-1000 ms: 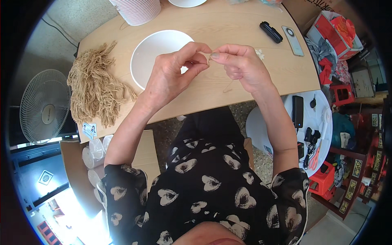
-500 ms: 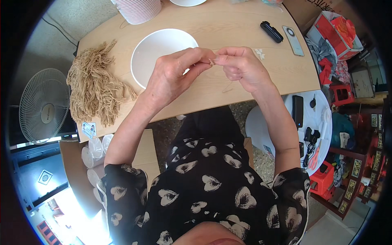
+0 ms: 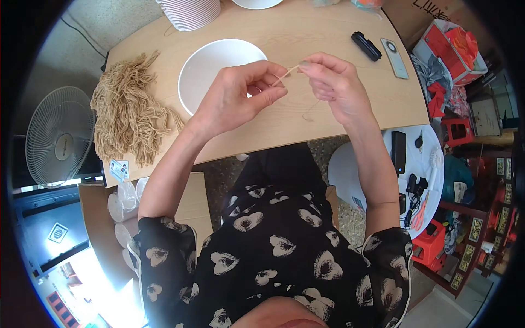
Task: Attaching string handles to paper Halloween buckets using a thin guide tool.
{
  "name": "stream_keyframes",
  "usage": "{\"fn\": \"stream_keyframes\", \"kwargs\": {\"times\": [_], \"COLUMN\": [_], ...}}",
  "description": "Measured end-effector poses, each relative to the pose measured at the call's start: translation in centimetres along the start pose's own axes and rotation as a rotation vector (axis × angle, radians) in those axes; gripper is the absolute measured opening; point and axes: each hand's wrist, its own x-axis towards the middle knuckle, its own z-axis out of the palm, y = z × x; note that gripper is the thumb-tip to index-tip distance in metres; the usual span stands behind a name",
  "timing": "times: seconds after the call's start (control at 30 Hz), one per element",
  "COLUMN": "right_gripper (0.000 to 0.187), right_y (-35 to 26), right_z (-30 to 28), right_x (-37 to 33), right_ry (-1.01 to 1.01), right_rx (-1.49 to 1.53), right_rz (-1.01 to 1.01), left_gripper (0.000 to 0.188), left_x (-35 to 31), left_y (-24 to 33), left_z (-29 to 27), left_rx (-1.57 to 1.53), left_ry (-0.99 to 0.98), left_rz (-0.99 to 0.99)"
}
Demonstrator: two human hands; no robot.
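2 bare hands meet above the near edge of a pale wooden table (image 3: 339, 117), forearms rising from a black blouse printed with pale heart shapes. Between them runs 1 short tan string (image 3: 284, 76), taut and slanting up to the right. The left hand (image 3: 235, 98) pinches its lower end, thumb and forefinger pressed narrow together, the other fingers curled loosely. The right hand (image 3: 333, 85) pinches the upper end between thumb and fingertips, also narrow; a loose tail of the same string hangs in a curl below it, against the tabletop.

Just behind the left hand sits a white bowl (image 3: 213, 65), partly covered by the knuckles. To the left of it lies a heap of tan strings (image 3: 128, 112), tangled and frayed at the ends, reaching to the table's left edge. Below that heap, off the table, a small white rectangular label (image 3: 118, 168) with blue marks lies on a cardboard box (image 3: 188, 199) holding clear rolls.

To the right on the table, well apart from the hands, lie a black oblong case (image 3: 366, 46) and a grey phone (image 3: 394, 57), side by side. At the far edge stands a stack of white ribbed cups (image 3: 188, 13). Beyond the table's right corner is a red package (image 3: 456, 46), and at the far left a white floor fan (image 3: 57, 136).
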Motion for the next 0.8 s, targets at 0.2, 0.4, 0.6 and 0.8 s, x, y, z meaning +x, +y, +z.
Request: {"fn": "stream_keyframes", "kwargs": {"times": [0.2,0.4,0.6,0.8], "right_gripper": [0.013,0.013,0.019,0.030], "right_y": [-0.5,-0.6,-0.3,-0.8], "right_z": [-0.1,-0.4,-1.2,-1.1], "right_x": [-0.5,-0.8,-0.8,-0.7], "right_ry": [0.011,-0.026,-0.101,-0.102], "right_rx": [-0.080,-0.077,-0.039,0.064], "right_rz": [-0.123,-0.162,-0.078,0.046], "left_gripper": [0.032,0.028,0.022,0.018], "left_x": [0.6,1.4,1.2,1.2], "left_y": [1.5,1.7,0.9,1.2], "left_z": [-0.5,0.1,0.3,0.4], "left_rx": [-0.185,-0.561,-0.421,-0.397], "left_ry": [-0.189,-0.199,-0.142,-0.065], "left_rz": [-0.156,-0.259,-0.215,-0.262]}}
